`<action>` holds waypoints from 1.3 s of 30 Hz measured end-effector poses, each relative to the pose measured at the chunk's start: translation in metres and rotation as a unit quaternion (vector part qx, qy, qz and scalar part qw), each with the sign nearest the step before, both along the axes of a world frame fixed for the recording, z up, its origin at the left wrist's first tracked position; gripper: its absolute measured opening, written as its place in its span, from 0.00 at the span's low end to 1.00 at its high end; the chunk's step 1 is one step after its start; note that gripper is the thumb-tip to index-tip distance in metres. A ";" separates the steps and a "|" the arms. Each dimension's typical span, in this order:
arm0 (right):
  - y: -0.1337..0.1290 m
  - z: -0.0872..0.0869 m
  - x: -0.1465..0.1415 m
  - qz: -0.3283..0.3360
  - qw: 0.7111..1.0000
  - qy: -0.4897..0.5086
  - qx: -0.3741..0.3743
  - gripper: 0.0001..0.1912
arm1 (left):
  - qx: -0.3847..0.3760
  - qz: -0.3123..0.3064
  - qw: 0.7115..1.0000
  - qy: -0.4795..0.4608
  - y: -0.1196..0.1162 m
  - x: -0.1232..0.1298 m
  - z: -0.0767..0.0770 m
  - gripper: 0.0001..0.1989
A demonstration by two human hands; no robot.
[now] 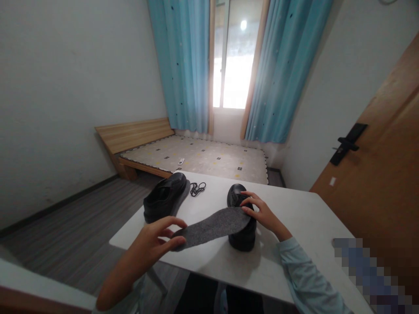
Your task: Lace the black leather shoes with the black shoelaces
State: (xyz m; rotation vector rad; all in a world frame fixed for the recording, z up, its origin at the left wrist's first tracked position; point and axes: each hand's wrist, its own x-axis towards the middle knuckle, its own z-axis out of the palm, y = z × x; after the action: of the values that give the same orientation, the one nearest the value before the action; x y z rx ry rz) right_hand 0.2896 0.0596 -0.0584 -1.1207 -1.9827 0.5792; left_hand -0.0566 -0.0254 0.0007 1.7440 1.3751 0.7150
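A grey felt-like insole (209,229) is stretched between my two hands above the white table. My left hand (153,240) pinches its narrower end between thumb and fingers. At its wider end, my right hand (262,211) grips the edge, with the upper fingers close over a black shoe (242,240). This shoe stands behind and under the insole, which hides its middle; whether the fingers touch it I cannot tell. Another black shoe (163,196) rests at the table's left, with a grey edge (183,194) showing along its right side.
A bundled black shoelace (198,189) lies on the white table (288,209) right of the left shoe. Behind stands a bed (209,157) with a small white object (181,161) on it. A wooden door (376,174) is at the right; a blurred patch covers the lower right.
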 end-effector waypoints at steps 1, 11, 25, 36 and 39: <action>0.000 0.000 0.000 -0.003 1.000 0.000 -0.001 0.09 | -0.002 -0.008 1.000 0.003 0.002 0.001 -0.002 0.20; -0.002 0.009 -0.001 -0.019 0.995 0.096 -0.002 0.08 | 0.004 -0.114 0.991 0.064 0.024 0.023 -0.027 0.22; 0.006 0.002 0.004 -0.068 0.932 0.352 -0.049 0.14 | 0.023 -0.092 0.984 -0.152 0.047 0.091 -0.037 0.15; 0.006 0.000 0.005 -0.067 0.978 0.198 -0.002 0.13 | -0.004 0.006 0.958 -0.286 0.061 0.121 -0.069 0.18; 0.006 0.001 0.001 -0.071 0.983 0.167 -0.005 0.13 | -0.015 0.004 0.955 -0.295 0.062 0.120 -0.072 0.22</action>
State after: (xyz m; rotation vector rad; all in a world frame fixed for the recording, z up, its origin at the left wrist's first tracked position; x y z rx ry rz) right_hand 0.2909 0.0654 -0.0578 -1.0807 -1.6009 0.6553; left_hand 0.0634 0.0363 -0.0711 1.3408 0.9684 1.1044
